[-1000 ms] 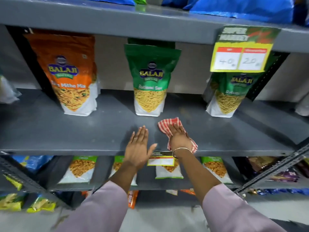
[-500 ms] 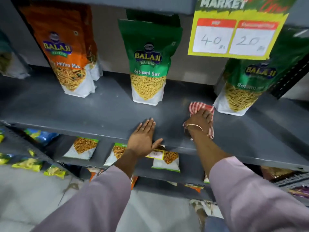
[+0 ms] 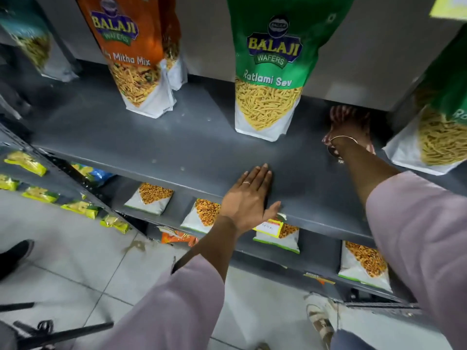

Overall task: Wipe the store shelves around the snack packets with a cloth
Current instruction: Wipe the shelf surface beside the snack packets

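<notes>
Pale tiled floor [image 3: 75,251] — grey back wall [image 3: 207,34]

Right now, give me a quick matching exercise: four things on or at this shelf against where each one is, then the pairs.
Things:
1. orange Mitha Mix packet
2. green Ratlami Sev packet
3. left hand
4. right hand

Places:
A. flat on the shelf's front edge
B. far back, pressing the cloth
C. standing at shelf centre
D. standing left of centre

Pairs: 1-D, 2-C, 3-A, 4-B
</notes>
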